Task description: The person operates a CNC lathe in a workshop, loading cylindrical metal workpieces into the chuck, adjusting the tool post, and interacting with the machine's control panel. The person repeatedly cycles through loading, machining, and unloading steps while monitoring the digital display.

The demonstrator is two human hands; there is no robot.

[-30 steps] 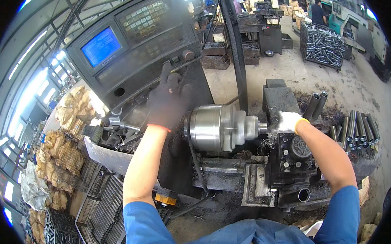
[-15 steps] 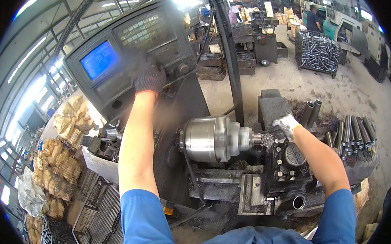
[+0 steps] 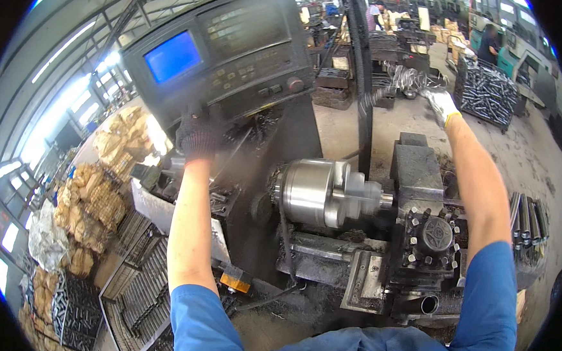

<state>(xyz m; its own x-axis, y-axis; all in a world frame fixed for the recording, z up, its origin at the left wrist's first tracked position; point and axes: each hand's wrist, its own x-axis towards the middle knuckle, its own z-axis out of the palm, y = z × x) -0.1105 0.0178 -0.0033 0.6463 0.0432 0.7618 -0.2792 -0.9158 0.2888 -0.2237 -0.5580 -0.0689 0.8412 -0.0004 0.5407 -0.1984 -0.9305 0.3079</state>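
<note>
swinging up off the dark metal block [image 3: 417, 174], the white-gloved right hand [image 3: 441, 105] is now gripping a curly, silvery tangle of metal shavings [image 3: 410, 79] and holding it up in the air. the dark-gloved left hand [image 3: 196, 135] is sitting lower, below the grey control panel [image 3: 255, 71]; it is blurring, so i cannot tell if it is open. the step seems to be pulling shavings away; the next move seems to be calling for keeping them clear of the round, shiny steel chuck [image 3: 307, 191]. i am counting two hands, one tangle, one chuck, one panel; the grey steel tubes [image 3: 528, 219] are overlapping too much to count.
</note>
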